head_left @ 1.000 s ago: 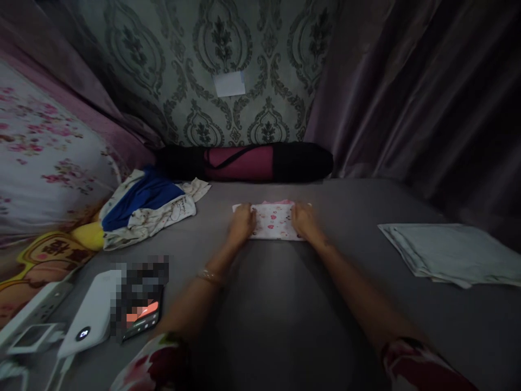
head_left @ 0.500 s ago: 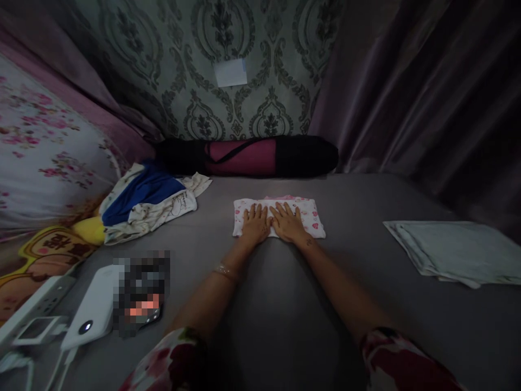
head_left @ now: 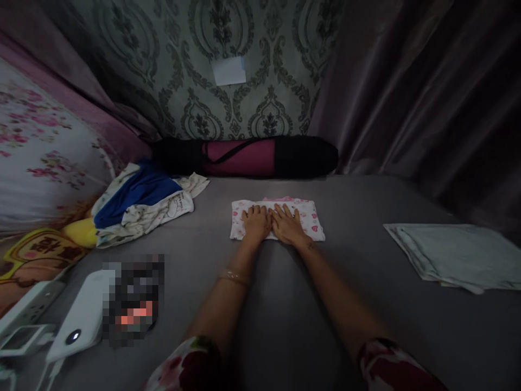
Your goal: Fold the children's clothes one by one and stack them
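A folded white cloth [head_left: 312, 217] with pink hearts, perhaps a garment, lies on the grey bed sheet [head_left: 350, 255] in front of me. My left hand [head_left: 257, 222] rests palm down on its left-middle part, fingers pointing away and slightly bent. Beside it, my right hand [head_left: 286, 224] lies flat on the cloth with its fingers spread. The thumbs nearly meet. A strip of pink shows along the cloth's far edge. What lies under my palms is hidden.
Crumpled blue and white clothes [head_left: 140, 203] lie at the left, near a yellow cushion [head_left: 44, 250]. A white power bank [head_left: 79, 315] and a power strip [head_left: 35, 307] are at near left. Folded pale fabric [head_left: 459, 255] lies right. A black and maroon bag [head_left: 240, 157] spans the back.
My left hand has shifted slightly, its fingers more bent and nearer the right hand. Both hands stay on the cloth. The view has turned a little.
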The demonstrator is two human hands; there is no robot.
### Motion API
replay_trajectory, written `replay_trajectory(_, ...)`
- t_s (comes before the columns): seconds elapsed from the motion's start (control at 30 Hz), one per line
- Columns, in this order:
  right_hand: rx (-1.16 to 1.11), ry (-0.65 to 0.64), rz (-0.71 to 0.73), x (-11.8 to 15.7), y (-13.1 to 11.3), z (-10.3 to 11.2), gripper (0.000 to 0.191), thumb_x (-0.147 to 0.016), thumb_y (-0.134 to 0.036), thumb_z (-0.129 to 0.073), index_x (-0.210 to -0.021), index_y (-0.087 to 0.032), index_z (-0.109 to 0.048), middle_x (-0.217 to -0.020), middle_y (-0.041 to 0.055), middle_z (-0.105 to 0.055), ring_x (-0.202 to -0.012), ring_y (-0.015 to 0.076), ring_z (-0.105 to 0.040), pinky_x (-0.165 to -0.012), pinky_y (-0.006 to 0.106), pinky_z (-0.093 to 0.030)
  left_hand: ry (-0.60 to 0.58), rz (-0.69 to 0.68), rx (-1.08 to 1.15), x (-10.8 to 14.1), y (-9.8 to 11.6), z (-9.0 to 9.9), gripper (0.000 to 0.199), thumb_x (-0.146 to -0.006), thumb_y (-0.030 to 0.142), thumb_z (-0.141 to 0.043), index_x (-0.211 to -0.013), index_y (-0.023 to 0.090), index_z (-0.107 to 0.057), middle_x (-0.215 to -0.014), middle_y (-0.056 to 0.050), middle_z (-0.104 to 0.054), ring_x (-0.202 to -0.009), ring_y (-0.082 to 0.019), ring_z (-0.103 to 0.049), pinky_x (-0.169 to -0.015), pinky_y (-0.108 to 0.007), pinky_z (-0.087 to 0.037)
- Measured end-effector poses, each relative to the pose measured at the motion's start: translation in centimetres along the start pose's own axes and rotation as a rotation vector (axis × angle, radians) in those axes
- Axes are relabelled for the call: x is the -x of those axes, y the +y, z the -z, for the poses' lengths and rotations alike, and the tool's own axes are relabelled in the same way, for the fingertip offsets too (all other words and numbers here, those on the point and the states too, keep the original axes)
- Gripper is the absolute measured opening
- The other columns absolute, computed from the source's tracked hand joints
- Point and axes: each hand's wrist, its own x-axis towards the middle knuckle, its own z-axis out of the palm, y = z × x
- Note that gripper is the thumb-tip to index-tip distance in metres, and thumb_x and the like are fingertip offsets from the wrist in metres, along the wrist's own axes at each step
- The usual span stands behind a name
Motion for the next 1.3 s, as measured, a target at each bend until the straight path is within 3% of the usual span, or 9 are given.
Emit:
replay_trajectory(0.13,-0.075,-0.038,-0.004,-0.6,0.4,0.8,0.054,-0.096,-0.028,-0.027,-0.148,-0.016,-0.037,-0.157,0.0080,-0.028,-0.145,0.0277,-0.021,-0.114,0.060,-0.014,0.004,-0.046,0.012,-0.5,-0.1,0.1,0.036,-0.097,0.032,-0.036,-0.120,0.017,-0.059,-0.128,-0.014,-0.059,-0.121,-0.030,-0.050,-0.108,-0.054,-0.029)
replay_trajectory(0.23,-0.035,0.087,-0.004,-1.1,0.5,0.6,0.055,-0.096,-0.026,-0.027,-0.148,-0.011,-0.035,-0.157,0.0099,-0.028,-0.146,0.0245,-0.018,-0.117,0.055,-0.007,0.054,-0.126,0.042,-1.0,0.0,-0.2,0.043,-0.098,0.027,-0.029,-0.132,0.016,-0.052,-0.143,-0.011,-0.050,-0.136,-0.027,-0.038,-0.116,-0.051,-0.019)
replay_trajectory(0.3,-0.008,0.126,0.003,-1.2,0.5,0.0,0.055,-0.097,-0.027,-0.025,-0.148,-0.010,-0.035,-0.157,0.0099,-0.029,-0.146,0.0235,-0.019,-0.117,0.051,-0.007,0.024,-0.150,0.057,-1.3,-0.1,-0.6,0.048,-0.099,0.030,-0.026,-0.139,0.017,-0.047,-0.149,-0.009,-0.044,-0.141,-0.027,-0.030,-0.118,-0.051,-0.015)
replay_trajectory(0.47,-0.011,0.080,-0.017,-1.5,0.6,-1.1,0.056,-0.098,-0.031,-0.024,-0.148,-0.011,-0.035,-0.157,0.0084,-0.029,-0.144,0.0232,-0.023,-0.117,0.048,-0.013,-0.136,-0.115,0.067,-1.6,-0.6,-1.3,0.050,-0.099,0.035,-0.025,-0.144,0.023,-0.043,-0.153,-0.006,-0.038,-0.143,-0.027,-0.029,-0.117,-0.053,-0.016)
replay_trajectory(0.73,-0.047,0.017,-0.016,-1.3,0.7,0.1,0.056,-0.098,-0.031,-0.023,-0.150,-0.010,-0.033,-0.158,0.0085,-0.026,-0.145,0.0231,-0.021,-0.117,0.048,-0.012,-0.136,-0.117,0.074,-1.4,-0.6,-0.7,0.050,-0.099,0.035,-0.028,-0.143,0.019,-0.043,-0.154,-0.008,-0.037,-0.143,-0.028,-0.029,-0.117,-0.053,-0.017)
replay_trajectory(0.9,-0.001,0.146,-0.091,-1.1,0.9,0.0,0.057,-0.100,-0.036,-0.022,-0.149,-0.009,-0.033,-0.157,0.0120,-0.027,-0.146,0.0250,-0.016,-0.117,0.050,-0.005,0.002,-0.040,0.038,-1.3,-1.2,-0.5,0.055,-0.099,0.041,-0.027,-0.144,0.015,-0.041,-0.152,-0.014,-0.038,-0.144,-0.030,-0.025,-0.117,-0.055,-0.013)
replay_trajectory(1.07,-0.015,0.064,-0.160,-1.1,1.3,-0.9,0.058,-0.099,-0.039,-0.023,-0.149,-0.012,-0.033,-0.158,0.0109,-0.026,-0.146,0.0249,-0.018,-0.117,0.051,-0.008,-0.107,0.044,0.018,-1.4,-2.2,-1.4,0.061,-0.098,0.047,-0.024,-0.147,0.015,-0.037,-0.155,-0.014,-0.033,-0.145,-0.033,-0.021,-0.117,-0.057,-0.014)
replay_trajectory(1.3,-0.050,0.040,-0.149,-1.1,1.3,-0.4,0.058,-0.100,-0.039,-0.022,-0.149,-0.010,-0.032,-0.158,0.0110,-0.025,-0.146,0.0250,-0.017,-0.117,0.051,-0.009,-0.124,0.042,0.029,-1.4,-2.3,-1.2,0.062,-0.098,0.047,-0.024,-0.147,0.012,-0.036,-0.155,-0.015,-0.031,-0.146,-0.033,-0.021,-0.118,-0.055,-0.012)
